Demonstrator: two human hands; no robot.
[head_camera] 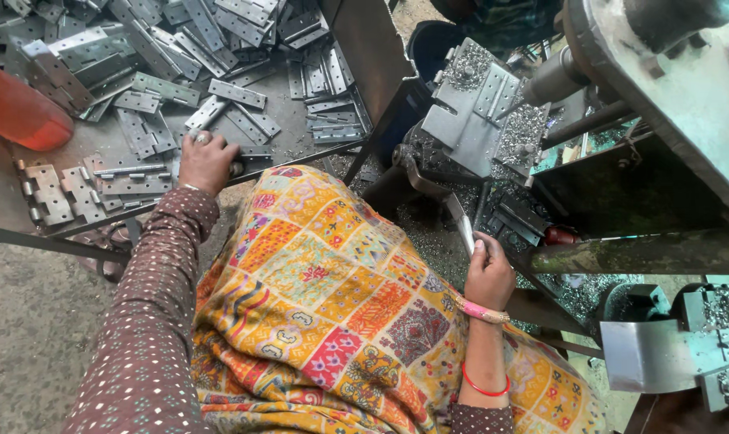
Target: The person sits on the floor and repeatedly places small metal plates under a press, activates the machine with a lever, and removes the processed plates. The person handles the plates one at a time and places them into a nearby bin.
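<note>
Grey, dusty ground shows at the near left, under a flat metal tray [11, 210] that is heaped with shiny hinges [180, 48]; the heap runs off the top edge, so how far it goes cannot be seen. An orange thing [15, 108] pokes in at the far left and is cut off; what it is cannot be told. The person's left hand [206, 161] rests on the near edge of the tray, fingers curled down over a hinge leaf [206, 114] that lies just beyond the knuckles; whether the fingers really grip it or only press on it cannot be told, because the back of the hand hides them. A bright patterned cloth [332, 305] covers the lap in the middle. The right hand [488, 275] is to the right, closed around the end of a long metal lever [459, 219]; the lever goes up and left to a dark machine [493, 201]. On the machine sits a hinge plate [475, 108] dusted with metal shavings [525, 124], touching a drill tip [513, 107]; the big grey body of the machine is cut off at the top right; the dark parts below are too dim to make out.
</note>
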